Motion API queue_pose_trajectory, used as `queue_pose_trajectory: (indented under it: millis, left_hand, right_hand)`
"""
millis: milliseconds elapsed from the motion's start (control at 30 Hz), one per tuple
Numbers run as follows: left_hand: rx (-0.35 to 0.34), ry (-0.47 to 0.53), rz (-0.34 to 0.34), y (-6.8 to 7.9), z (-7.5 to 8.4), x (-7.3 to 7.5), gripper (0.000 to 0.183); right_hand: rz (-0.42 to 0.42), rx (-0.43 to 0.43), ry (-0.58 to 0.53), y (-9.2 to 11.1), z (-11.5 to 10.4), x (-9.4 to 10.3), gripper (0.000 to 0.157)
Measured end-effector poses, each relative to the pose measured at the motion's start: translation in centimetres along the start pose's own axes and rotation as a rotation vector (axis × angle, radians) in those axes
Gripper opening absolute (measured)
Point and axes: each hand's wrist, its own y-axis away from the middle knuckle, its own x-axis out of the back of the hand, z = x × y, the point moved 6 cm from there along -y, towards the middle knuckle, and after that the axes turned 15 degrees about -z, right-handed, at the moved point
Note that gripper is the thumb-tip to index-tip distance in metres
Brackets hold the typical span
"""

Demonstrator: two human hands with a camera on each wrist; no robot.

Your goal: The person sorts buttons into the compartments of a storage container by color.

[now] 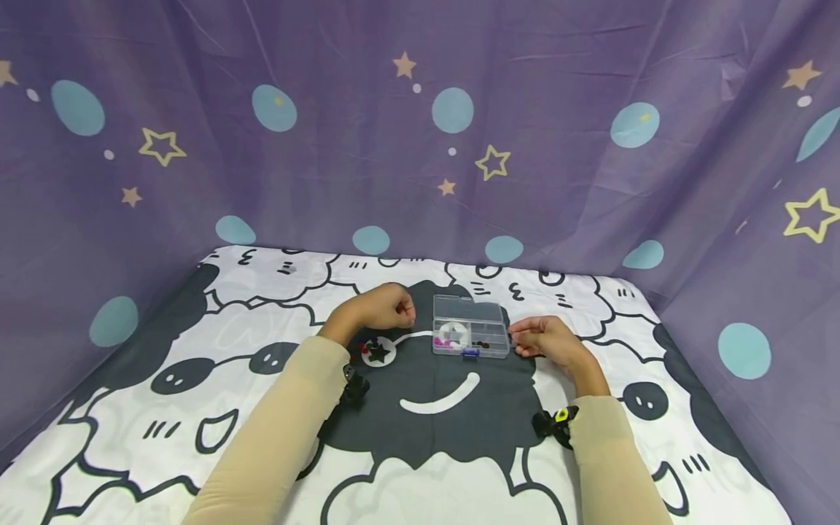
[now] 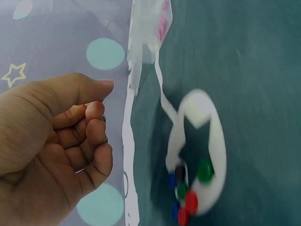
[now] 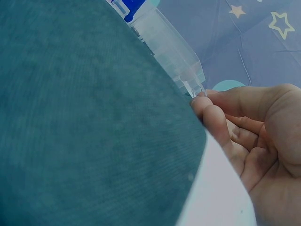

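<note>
A clear plastic compartment box (image 1: 482, 329) stands on the dark patch of the cloth, its lid raised at the back. Pink pieces (image 1: 443, 343) and small dark pieces (image 1: 482, 345) lie in its front, by a blue latch (image 1: 470, 353). My right hand (image 1: 550, 341) pinches the box's right end between thumb and fingertips, as the right wrist view shows. My left hand (image 1: 389, 306) hovers left of the box with loosely curled fingers and nothing between them. Close below it, small red, green, blue and dark beads (image 2: 191, 201) lie on a printed star circle.
The table is covered by a cloth (image 1: 433, 437) with a cartoon sheep print. A purple curtain (image 1: 367, 175) with stars and blue dots hangs behind and at both sides. Black straps (image 1: 556, 426) with cameras sit on both wrists.
</note>
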Motion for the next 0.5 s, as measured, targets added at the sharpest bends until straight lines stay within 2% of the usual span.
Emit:
queue_pose_trajectory:
  millis: [233, 500]
  left_hand:
    - [0.021, -0.029, -0.020, 2.5, -1.5, 0.2, 0.007]
    - [0.052, -0.012, -0.079, 4.3, -3.1, -0.1, 0.007]
  right_hand:
    - [-0.004, -0.005, -0.007, -0.1, 0.0, -0.1, 0.030]
    - [0.002, 0.003, 0.004, -0.1, 0.1, 0.1, 0.029]
